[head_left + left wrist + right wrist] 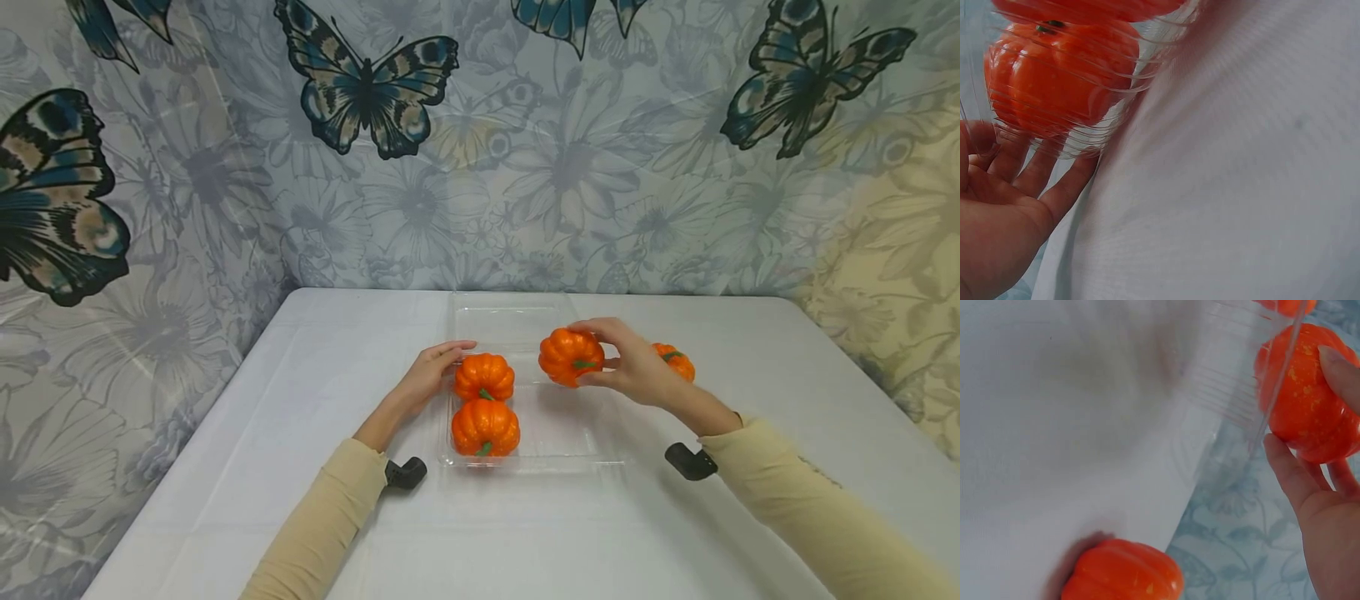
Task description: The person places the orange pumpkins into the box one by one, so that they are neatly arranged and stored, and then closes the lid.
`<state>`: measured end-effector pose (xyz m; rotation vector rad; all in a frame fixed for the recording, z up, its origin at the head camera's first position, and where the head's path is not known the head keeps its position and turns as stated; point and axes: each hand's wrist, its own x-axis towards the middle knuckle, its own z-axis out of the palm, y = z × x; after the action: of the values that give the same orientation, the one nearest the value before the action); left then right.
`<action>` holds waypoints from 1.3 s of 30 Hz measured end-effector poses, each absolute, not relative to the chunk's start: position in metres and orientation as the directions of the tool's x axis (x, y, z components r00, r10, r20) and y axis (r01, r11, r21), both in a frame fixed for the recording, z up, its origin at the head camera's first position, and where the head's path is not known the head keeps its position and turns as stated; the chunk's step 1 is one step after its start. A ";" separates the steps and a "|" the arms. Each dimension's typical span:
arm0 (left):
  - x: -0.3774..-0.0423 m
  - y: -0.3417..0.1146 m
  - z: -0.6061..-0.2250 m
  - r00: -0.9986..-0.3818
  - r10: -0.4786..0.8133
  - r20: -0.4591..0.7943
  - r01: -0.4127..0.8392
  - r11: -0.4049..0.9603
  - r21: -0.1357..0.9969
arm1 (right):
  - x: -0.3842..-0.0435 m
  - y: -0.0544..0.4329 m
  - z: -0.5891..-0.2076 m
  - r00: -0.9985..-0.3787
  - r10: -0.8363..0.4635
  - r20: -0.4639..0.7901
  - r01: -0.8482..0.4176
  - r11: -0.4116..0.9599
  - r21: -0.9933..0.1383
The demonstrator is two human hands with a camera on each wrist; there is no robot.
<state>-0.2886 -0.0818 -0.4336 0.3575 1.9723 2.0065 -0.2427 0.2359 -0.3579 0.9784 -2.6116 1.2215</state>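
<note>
Head view, white table (pixel 540 533): carried a clear plastic container (pixel 558 437) mid-surface, its lid panel (pixel 513 318) folded out at twelve o'clock.
Right hand (pixel 632 367): grasped an orange pumpkin (pixel 564 355), yellow-flecked, over the container toward one o'clock.
Left hand (pixel 429 372): was unclenched, fingers touching the container's wall at ten o'clock.
Nearer pumpkin (pixel 485 425): sat inside at eight o'clock, glossy, ribbed.
Farther pumpkin (pixel 483 375): sat inside at ten, green-stemmed.
Loose pumpkin (pixel 678 363): lay toward two o'clock, partly hidden behind the right hand.
</note>
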 end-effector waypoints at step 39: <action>-0.287 -0.080 -0.434 -0.927 0.374 -0.030 -0.032 0.002 0.999 | -0.244 0.207 -0.381 -0.808 -0.549 0.213 -0.549 0.571 -0.610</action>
<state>-0.2874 -0.0799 -0.4342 0.3557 1.9948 2.0023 -0.2442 0.2074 -0.3814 0.9723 -2.7846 1.0815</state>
